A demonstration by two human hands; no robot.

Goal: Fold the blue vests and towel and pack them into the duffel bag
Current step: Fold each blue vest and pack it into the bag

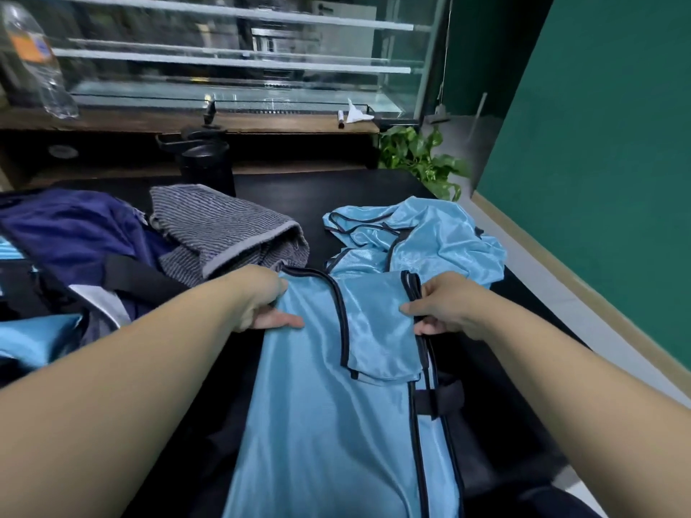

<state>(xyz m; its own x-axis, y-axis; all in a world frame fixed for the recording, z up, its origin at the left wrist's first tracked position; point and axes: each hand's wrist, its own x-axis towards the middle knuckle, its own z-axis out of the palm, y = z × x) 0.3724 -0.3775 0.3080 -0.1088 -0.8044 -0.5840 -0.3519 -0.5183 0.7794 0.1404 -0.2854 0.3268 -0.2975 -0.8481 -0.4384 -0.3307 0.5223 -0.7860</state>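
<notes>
Packing stage, vest folding in progress. Far left: navy fabric duffel bag (74,233) with black straps, open on the black table (299,196); a light-blue satin piece (33,338) lies at its near edge, possibly a vest already packed, though this cannot be confirmed. Beside the bag: grey-striped terry towel (220,229), loosely doubled, not yet packed. Centre: light-blue satin vest with dark binding (329,405), spread lengthwise toward the viewer, one upper corner turned over onto its body. Left hand (261,300) grips the vest's upper left edge, thumb lying on top of the cloth, other fingers hidden beneath. Right hand (445,308) pinches the bound right edge between curled fingers and thumb. Behind, right: crumpled second light-blue vest (415,237), unfolded. Judged remaining: finish this fold, fold the second vest, tidy the towel, pack all.
</notes>
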